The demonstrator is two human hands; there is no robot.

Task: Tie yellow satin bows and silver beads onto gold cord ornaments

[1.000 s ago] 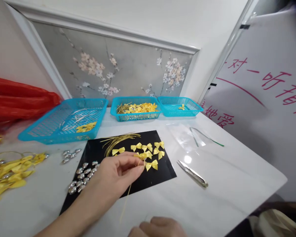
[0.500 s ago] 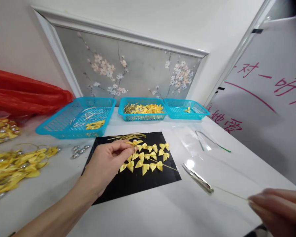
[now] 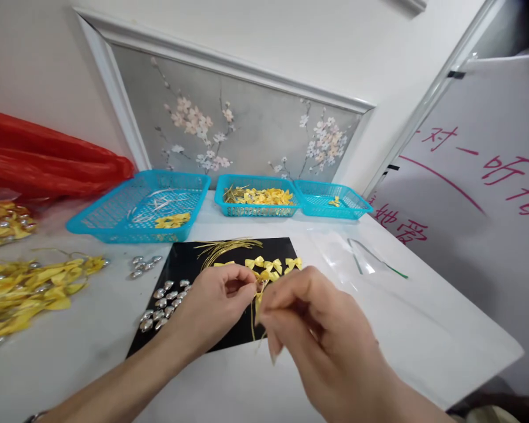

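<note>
My left hand is closed in a pinch over the black mat, holding a small yellow ribbon bow partly hidden by the fingers. Close beside it, in front, my right hand pinches a thin gold cord, part of which hangs below the fingertips. Behind my hands, several yellow bows lie in rows. A bundle of gold cords rests along the mat's far edge. Silver beads sit at the mat's left, next to my left forearm.
Along the wall stand three blue baskets, left, middle and right. Finished-looking yellow pieces pile up at left, near loose silver beads and red plastic. Right of the mat lies clear plastic with a green strip.
My right hand has come in from the far right to meet my left hand, bringing the cord end along. It now covers where the scissors lay. The beads on the mat have come into view.
</note>
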